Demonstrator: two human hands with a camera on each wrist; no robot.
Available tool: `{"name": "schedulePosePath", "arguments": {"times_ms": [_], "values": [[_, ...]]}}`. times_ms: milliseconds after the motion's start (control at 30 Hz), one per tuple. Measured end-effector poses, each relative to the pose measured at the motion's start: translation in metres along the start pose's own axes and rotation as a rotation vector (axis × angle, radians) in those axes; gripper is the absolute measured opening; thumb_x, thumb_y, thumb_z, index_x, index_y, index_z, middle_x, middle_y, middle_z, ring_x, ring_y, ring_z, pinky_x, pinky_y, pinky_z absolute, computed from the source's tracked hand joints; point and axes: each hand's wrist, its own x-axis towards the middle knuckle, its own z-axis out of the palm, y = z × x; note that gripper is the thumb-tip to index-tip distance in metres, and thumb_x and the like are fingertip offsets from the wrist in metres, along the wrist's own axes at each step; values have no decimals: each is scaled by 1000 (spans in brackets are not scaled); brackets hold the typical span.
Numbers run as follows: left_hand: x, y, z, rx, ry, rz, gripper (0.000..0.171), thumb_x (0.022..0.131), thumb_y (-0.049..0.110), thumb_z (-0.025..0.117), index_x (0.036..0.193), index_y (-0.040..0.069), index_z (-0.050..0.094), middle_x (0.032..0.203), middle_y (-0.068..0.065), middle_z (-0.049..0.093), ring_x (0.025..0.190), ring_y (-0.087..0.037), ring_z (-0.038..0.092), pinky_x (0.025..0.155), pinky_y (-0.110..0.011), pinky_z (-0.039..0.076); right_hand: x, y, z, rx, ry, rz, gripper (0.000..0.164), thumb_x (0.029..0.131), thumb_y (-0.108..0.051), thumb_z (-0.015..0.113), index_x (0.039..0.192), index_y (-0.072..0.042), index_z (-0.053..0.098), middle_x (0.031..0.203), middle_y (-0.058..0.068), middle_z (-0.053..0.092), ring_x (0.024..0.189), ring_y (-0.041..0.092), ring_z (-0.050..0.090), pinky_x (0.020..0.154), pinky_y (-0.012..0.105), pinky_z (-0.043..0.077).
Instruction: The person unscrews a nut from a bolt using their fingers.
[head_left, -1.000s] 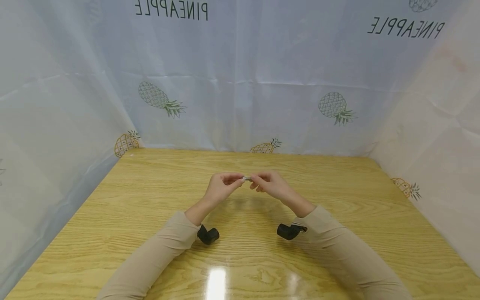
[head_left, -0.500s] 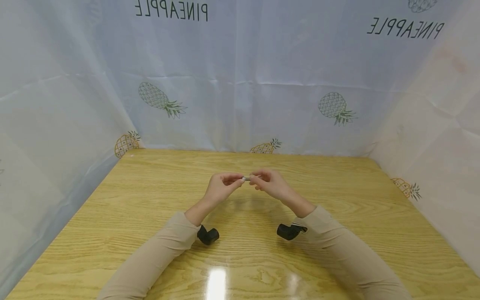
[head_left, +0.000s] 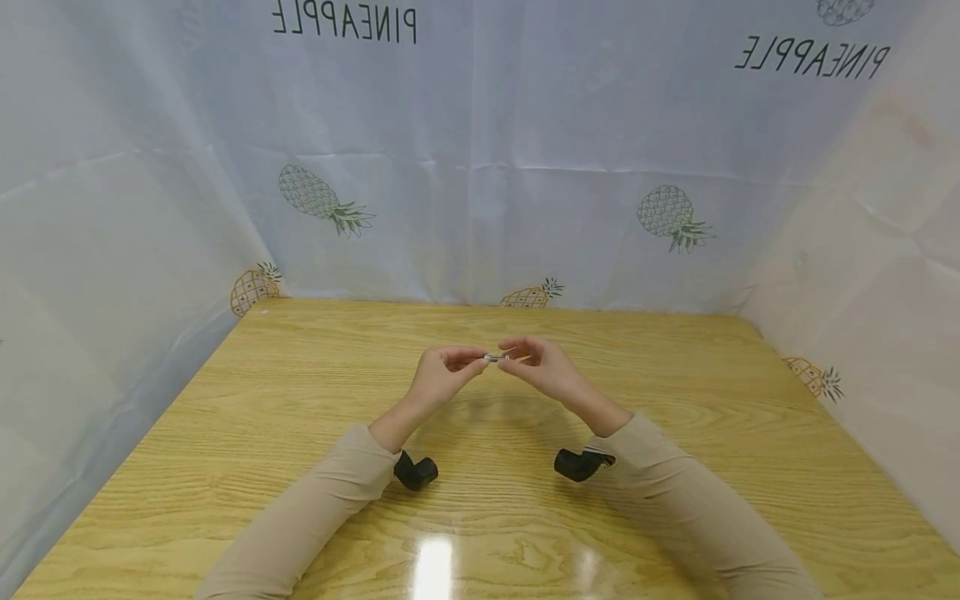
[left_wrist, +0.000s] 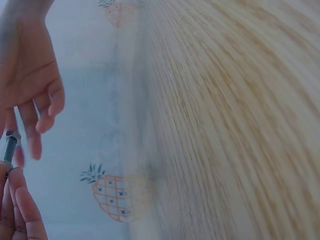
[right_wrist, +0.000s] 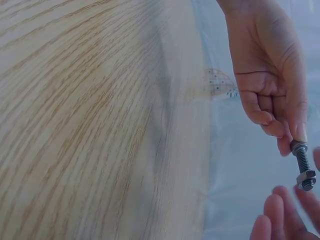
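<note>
Above the table, my left hand (head_left: pixel 441 375) pinches a metal bolt (head_left: pixel 492 357) by its head between thumb and fingers. The threaded shank (right_wrist: pixel 303 160) points toward my right hand (head_left: pixel 553 368). A hex nut (right_wrist: pixel 306 177) sits on the thread near the free end, with a little of the bolt tip poking out past it. Around that end the right thumb and fingers are spread apart. In the left wrist view the right hand (left_wrist: pixel 37 75) hangs with its fingers loosely extended beside the nut (left_wrist: pixel 13 134). Whether any right fingertip touches the nut cannot be told.
Below the hands spreads a wood-grain table (head_left: pixel 480 467). White curtains (head_left: pixel 465 225) with pineapple prints enclose its back and sides. Black devices (head_left: pixel 576 464) stick out under both beige sleeves (head_left: pixel 330 492) at the wrists.
The right thumb and fingers have gone from pinching the bolt's free end to standing apart around it, baring the nut. My left hand has kept its grip in the same place.
</note>
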Motion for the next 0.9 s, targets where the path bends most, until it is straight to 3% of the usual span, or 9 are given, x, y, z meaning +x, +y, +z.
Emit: {"name": "schedulePosePath", "arguments": {"times_ms": [167, 300, 433, 567, 700, 833, 900], "values": [[0, 0, 0, 0, 0, -2, 28, 90, 12, 62, 113, -4, 65, 108, -22, 67, 95, -30, 66, 78, -31, 55, 1, 2, -1, 1, -37, 0, 36, 98, -30, 50, 120, -3, 59, 110, 18, 66, 95, 30, 62, 87, 46, 51], [1, -2, 0, 1, -1, -12, 28, 90, 12, 61, 113, -3, 65, 109, -22, 67, 95, -30, 66, 78, -29, 55, -1, -2, 0, 8, -10, -1, 29, 95, -21, 55, 118, -4, 60, 112, 17, 64, 96, 27, 61, 87, 46, 51], [2, -3, 0, -5, -6, -13, 29, 90, 12, 61, 114, -4, 65, 110, -22, 67, 96, -31, 65, 81, -34, 55, 1, 0, 1, 23, 25, 13, 34, 90, -17, 63, 123, -7, 58, 120, 15, 60, 102, 28, 60, 89, 49, 51], [3, -3, 1, -5, -6, -9, 29, 90, 12, 62, 113, -5, 65, 110, -22, 67, 96, -30, 66, 82, -37, 55, 1, 1, 0, 22, 23, 23, 41, 91, -25, 61, 128, -9, 54, 120, 16, 61, 104, 30, 60, 89, 48, 51], [2, 0, 1, 1, 2, -12, 28, 90, 11, 62, 113, -4, 65, 110, -22, 67, 96, -30, 66, 80, -31, 55, 1, 2, -1, 28, -6, 31, 40, 95, -32, 53, 123, -3, 58, 110, 19, 66, 101, 35, 62, 89, 45, 52], [2, -2, 2, 11, 5, -7, 28, 90, 10, 62, 113, -5, 65, 109, -22, 67, 96, -30, 66, 79, -29, 55, 0, 2, -1, 39, -18, 11, 34, 96, -25, 54, 117, 0, 61, 107, 21, 66, 98, 34, 63, 89, 46, 52], [7, -10, 2, 8, 1, -7, 28, 90, 11, 62, 113, -5, 65, 110, -22, 67, 97, -31, 66, 80, -30, 55, 0, 2, -1, 28, -6, -10, 29, 94, -20, 57, 115, -1, 61, 110, 20, 65, 99, 30, 63, 88, 44, 52]]}}
